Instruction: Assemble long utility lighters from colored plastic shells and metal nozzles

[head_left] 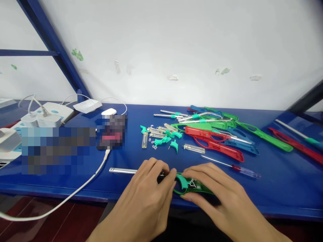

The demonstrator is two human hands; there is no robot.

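A green plastic lighter shell (193,188) with a teal trigger piece (183,182) lies at the near edge of the blue table (277,188). A silver metal tube (122,170) sticks out from it to the left. My left hand (148,198) is curled over the tube's joint with the shell, fingertips pinched at the teal trigger. My right hand (217,191) rests over the shell's right part, fingers bent round it and pressing it to the table.
Behind the hands lie a red-handled screwdriver (234,167), red (214,143), green (262,134) and blue shells, loose teal triggers (163,140), small metal parts and tubes (166,114). White chargers and a power strip (45,116) sit at left; a white cable (83,183) hangs over the edge.
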